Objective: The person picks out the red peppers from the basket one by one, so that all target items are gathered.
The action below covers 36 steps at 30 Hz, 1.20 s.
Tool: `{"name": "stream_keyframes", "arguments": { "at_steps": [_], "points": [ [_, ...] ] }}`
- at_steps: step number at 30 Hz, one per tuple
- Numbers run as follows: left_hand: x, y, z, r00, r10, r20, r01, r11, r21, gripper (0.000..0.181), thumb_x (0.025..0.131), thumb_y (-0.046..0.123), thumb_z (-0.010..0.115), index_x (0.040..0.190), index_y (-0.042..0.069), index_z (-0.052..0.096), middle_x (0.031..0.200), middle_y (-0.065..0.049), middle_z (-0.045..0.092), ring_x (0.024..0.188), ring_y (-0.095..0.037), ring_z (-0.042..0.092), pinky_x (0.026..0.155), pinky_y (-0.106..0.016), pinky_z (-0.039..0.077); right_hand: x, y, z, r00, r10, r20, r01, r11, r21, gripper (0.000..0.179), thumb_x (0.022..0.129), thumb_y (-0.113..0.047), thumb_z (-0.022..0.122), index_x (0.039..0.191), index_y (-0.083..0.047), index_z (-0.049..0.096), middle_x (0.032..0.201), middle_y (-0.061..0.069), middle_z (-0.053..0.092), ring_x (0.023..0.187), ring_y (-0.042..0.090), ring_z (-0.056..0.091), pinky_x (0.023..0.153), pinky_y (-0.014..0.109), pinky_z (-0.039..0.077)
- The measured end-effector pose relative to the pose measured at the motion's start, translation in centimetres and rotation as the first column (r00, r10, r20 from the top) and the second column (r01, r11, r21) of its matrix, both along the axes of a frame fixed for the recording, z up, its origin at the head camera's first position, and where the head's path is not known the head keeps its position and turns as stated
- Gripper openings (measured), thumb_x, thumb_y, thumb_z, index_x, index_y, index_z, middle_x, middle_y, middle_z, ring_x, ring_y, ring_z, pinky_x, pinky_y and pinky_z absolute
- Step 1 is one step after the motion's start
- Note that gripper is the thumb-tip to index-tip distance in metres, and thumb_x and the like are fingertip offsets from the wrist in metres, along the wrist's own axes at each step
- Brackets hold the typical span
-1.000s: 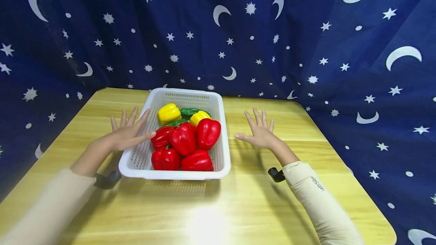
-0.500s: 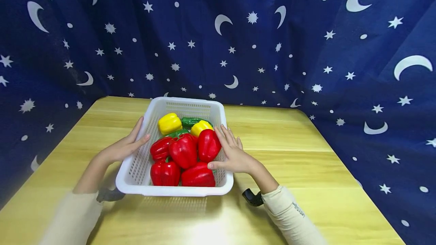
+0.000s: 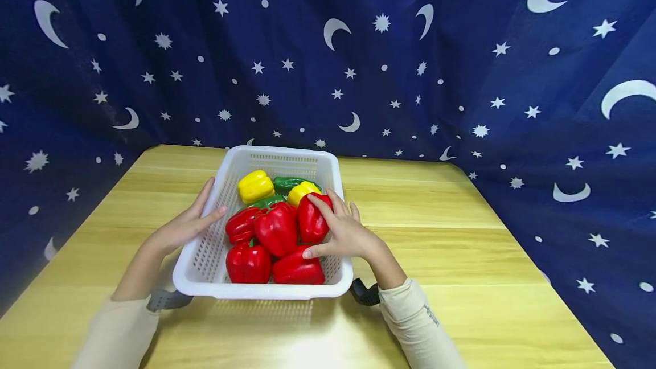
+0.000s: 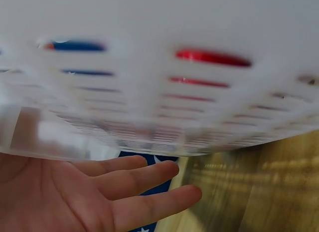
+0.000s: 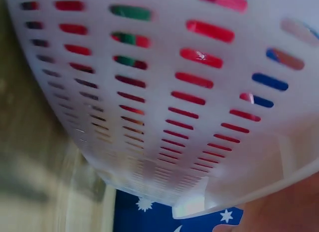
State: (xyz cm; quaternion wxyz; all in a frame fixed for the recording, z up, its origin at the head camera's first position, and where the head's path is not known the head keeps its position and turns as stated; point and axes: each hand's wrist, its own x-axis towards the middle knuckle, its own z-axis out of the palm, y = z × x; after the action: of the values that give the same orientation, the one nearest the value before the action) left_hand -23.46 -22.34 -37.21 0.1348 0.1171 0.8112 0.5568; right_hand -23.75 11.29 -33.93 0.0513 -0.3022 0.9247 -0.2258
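A white plastic basket [image 3: 261, 290] holds several red bell peppers [image 3: 275, 229], two yellow bell peppers [image 3: 255, 187] and some green ones [image 3: 292, 184]. My left hand [image 3: 179, 229] is at the basket's left side, its thumb reaching over the rim. In the left wrist view, fingers [image 4: 144, 184] extend straight outside the slotted wall. My right hand [image 3: 348, 235] reaches over the right rim with fingers spread across the rightmost red bell pepper [image 3: 310, 221]. Its thumb overlaps the lower red bell pepper [image 3: 297, 269]. The right wrist view mostly shows the basket's slotted wall [image 5: 164, 102].
The basket stands on a yellow wood-grain table [image 3: 425, 232]. A dark blue curtain [image 3: 287, 33] with white moons and stars hangs behind and beside it. Black wrist mounts [image 3: 365, 292] sit low by the basket's front corners.
The right hand has moved left from beside the basket to over the rightmost red bell pepper. The left hand has come lower against the basket's left side. The peppers stay in place.
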Motion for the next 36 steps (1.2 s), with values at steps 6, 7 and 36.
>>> {"name": "stream_keyframes", "arguments": {
  "at_steps": [6, 7, 36],
  "points": [
    [0.0, 0.7, -0.4, 0.999, 0.006, 0.039, -0.005, 1.000, -0.011, 0.084, 0.091, 0.036, 0.047, 0.141, 0.037, -0.020, 0.151, -0.022, -0.004, 0.106, -0.050, 0.052, 0.057, -0.048, 0.056, -0.7, 0.4, -0.5, 0.999, -0.035, 0.016, 0.035, 0.999, -0.012, 0.089, 0.070, -0.038, 0.075, 0.142, -0.027, 0.025, 0.147, 0.018, 0.017, 0.137, 0.032, 0.017, 0.108, 0.059, 0.008],
    [0.0, 0.8, -0.5, 0.999, 0.009, 0.046, -0.008, 1.000, -0.008, 0.084, 0.091, 0.036, 0.048, 0.141, 0.037, -0.020, 0.151, -0.022, -0.003, 0.107, -0.051, 0.051, 0.057, -0.048, 0.056, -0.8, 0.5, -0.6, 0.999, -0.033, 0.009, 0.033, 0.999, -0.015, 0.086, 0.071, -0.036, 0.074, 0.142, -0.027, 0.027, 0.146, 0.019, 0.019, 0.136, 0.032, 0.019, 0.108, 0.059, 0.009],
    [0.1, 0.3, 0.2, 0.998, 0.033, 0.053, -0.031, 0.999, -0.031, 0.086, 0.092, 0.029, 0.049, 0.143, 0.031, -0.019, 0.149, -0.028, 0.002, 0.105, -0.052, 0.052, 0.058, -0.048, 0.056, -4.6, 1.8, 1.8, 0.998, 0.050, 0.036, -0.040, 0.969, -0.246, 0.084, 0.068, -0.024, 0.078, 0.139, -0.031, 0.033, 0.140, 0.007, 0.023, 0.117, 0.032, 0.043, 0.086, 0.039, 0.053]
  ]
}}
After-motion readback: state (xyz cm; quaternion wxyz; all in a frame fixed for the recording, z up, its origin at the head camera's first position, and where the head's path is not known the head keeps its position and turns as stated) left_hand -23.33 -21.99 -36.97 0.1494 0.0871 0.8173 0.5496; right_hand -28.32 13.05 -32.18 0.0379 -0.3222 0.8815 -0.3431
